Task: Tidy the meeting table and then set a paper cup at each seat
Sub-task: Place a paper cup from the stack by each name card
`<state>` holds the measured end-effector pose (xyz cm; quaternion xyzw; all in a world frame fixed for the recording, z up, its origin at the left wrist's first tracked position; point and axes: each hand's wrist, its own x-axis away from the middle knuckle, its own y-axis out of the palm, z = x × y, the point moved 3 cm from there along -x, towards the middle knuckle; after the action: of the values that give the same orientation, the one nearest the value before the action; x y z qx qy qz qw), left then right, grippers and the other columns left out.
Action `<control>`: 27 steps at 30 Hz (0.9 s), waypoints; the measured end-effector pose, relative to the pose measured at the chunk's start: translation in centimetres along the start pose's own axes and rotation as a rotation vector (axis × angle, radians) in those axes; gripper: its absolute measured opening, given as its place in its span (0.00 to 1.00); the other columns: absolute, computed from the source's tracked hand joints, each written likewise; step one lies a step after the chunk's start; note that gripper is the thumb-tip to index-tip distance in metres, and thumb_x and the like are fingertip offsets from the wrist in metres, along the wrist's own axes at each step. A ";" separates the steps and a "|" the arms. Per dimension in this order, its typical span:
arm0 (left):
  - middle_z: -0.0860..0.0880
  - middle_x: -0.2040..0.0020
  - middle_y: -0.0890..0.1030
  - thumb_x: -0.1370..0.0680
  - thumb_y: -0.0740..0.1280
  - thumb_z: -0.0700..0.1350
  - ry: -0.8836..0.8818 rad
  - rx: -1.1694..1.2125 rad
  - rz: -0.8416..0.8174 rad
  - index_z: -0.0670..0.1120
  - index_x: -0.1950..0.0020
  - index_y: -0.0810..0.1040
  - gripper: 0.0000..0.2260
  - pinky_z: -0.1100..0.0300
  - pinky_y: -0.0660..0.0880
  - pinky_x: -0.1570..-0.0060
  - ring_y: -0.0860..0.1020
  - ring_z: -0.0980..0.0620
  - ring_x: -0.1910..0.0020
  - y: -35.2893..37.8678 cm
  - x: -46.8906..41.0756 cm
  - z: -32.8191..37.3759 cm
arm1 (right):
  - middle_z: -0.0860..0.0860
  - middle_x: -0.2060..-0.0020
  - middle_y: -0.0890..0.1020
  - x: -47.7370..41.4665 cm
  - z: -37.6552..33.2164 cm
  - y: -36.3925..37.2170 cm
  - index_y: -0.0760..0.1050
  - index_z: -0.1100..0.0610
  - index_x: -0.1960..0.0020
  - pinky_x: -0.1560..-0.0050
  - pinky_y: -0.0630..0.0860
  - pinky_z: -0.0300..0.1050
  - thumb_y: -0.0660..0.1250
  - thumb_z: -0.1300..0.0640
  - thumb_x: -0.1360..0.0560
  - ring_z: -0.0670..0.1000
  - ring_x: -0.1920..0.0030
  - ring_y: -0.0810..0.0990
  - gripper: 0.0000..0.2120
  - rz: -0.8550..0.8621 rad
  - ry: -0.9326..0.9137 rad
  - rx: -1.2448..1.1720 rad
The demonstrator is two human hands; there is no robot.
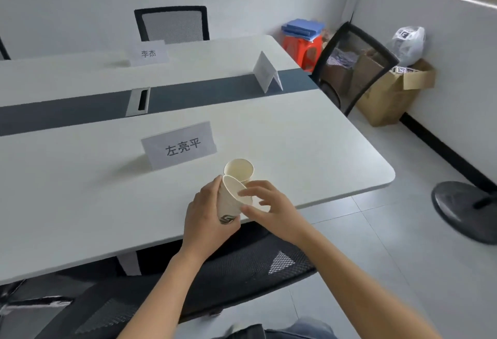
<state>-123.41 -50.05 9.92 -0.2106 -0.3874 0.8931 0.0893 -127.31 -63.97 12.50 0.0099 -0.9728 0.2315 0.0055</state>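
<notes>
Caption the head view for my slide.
Left hand holds a tilted paper cup, right hand pinches its rim; a second cup stands by the name card.

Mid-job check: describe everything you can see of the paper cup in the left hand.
The paper cup is white with a dark logo near its base, and its inside looks empty. It is tilted, mouth up and to the right, above the table near its front edge. The left hand wraps its wall. The right hand touches its rim side with index finger and thumb. A second cup sits just behind it.
</notes>
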 end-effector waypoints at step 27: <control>0.46 0.45 0.77 0.38 0.63 0.54 0.443 0.234 -0.603 0.54 0.36 0.58 0.32 0.56 0.69 0.55 0.76 0.44 0.50 33.6 -0.6 34.8 | 0.45 0.44 0.72 22.0 21.0 -33.8 0.72 0.53 0.69 0.56 0.72 0.35 0.68 0.64 0.29 0.43 0.48 0.74 0.12 0.934 0.464 -0.501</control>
<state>-138.21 -96.02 6.83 -0.2632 -0.2990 0.7977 0.4527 -148.67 -103.99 9.37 -0.4731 -0.8724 -0.0319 0.1182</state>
